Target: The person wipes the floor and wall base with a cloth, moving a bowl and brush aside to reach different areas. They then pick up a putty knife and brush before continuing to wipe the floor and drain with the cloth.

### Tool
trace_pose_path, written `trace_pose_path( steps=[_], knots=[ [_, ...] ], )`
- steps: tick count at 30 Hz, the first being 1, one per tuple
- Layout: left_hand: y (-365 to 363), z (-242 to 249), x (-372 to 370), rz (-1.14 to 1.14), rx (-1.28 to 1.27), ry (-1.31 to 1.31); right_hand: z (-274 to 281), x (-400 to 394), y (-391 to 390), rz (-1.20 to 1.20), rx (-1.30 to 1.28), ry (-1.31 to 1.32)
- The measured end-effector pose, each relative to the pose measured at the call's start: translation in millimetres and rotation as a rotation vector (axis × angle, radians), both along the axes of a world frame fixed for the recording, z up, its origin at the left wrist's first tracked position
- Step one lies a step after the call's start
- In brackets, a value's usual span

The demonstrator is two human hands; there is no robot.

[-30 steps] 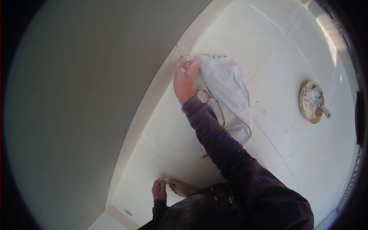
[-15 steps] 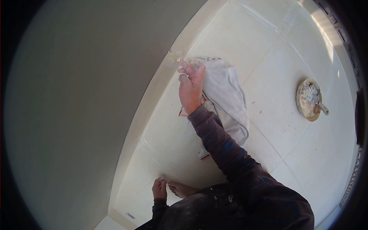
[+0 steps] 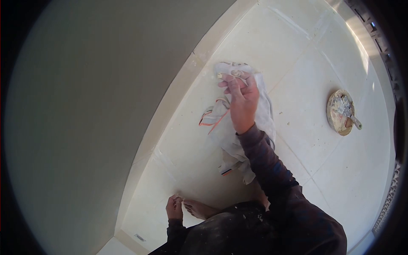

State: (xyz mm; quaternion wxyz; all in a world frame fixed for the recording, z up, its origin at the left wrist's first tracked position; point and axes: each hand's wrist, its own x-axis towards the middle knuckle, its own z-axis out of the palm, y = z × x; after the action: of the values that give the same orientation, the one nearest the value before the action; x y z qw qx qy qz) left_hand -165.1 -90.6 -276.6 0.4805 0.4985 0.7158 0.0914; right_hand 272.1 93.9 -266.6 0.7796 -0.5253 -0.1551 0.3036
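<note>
My right hand [image 3: 245, 100] is raised over a white cloth [image 3: 267, 114], with its fingers curled together. Pale filler paste [image 3: 237, 74] clings to the fingertips, in small lumps. Crumpled on the floor tiles, the cloth shows orange and dark edging and lies partly hidden beneath my hand and sleeve. Low in the view, my left hand [image 3: 174, 207] is closed beside my bare foot [image 3: 199, 209], close to the skirting. Whatever its fingers may hold is too small to make out. The beige skirting [image 3: 178, 91] carries a pale smear where it meets the grey wall [image 3: 97, 106].
To the right, a round tub [image 3: 340, 112] of pale paste stands on the tiles with a scraper [image 3: 355, 121] resting in it. Small crumbs dot the tiled floor [image 3: 297, 140]. A metal-edged frame [image 3: 357, 34] runs along the far right.
My right hand has drawn back from the skirting, moving right to over the cloth. More of the cloth's orange-edged corner now shows. My left hand has hardly moved.
</note>
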Motion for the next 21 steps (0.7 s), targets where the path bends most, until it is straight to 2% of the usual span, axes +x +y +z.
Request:
trace_pose_path(
  steps=[2, 7, 8, 9, 10, 11, 12, 14, 16, 18, 20, 21],
  knots=[
    [3, 2, 3, 0.007, 0.019, -0.018, 2, 50, -56, -0.048, -0.137, -0.161],
    [13, -1, 11, -0.017, 0.036, -0.036, 8, 196, -238, -0.376, -0.97, -0.885],
    [16, -4, 14, -0.013, 0.036, -0.044, 13, 213, -263, -0.405, -1.183, -0.948],
    [21, -5, 19, -0.026, 0.022, -0.041, 15, 225, -280, -0.396, -1.382, -0.896],
    [28, -8, 24, -0.04, 0.017, -0.041, 2, 241, -305, -0.405, -1.373, -0.904],
    [34, -15, 28, -0.076, 0.038, -0.061, -25, 259, -331, -0.364, -1.349, -1.164],
    [44, -10, 43, -0.071, 0.048, -0.071, -22, 258, -327, -0.317, -1.315, -1.421],
    [67, 4, 68, -0.21, 0.077, -0.073, -6, 246, -303, -0.349, -1.239, -1.429],
    [83, 5, 81, -0.246, 0.09, -0.081, 17, 221, -265, -0.27, -1.304, -0.992],
    [94, 7, 94, -0.329, 0.14, -0.096, 19, 203, -234, -0.164, -1.298, -0.997],
    [97, 6, 104, -0.326, 0.149, -0.109, 0, 179, -203, -0.112, -0.841, -1.151],
    [95, 6, 107, -0.322, 0.149, -0.121, 7, 150, -175, -0.032, -0.757, -0.997]
  ],
)
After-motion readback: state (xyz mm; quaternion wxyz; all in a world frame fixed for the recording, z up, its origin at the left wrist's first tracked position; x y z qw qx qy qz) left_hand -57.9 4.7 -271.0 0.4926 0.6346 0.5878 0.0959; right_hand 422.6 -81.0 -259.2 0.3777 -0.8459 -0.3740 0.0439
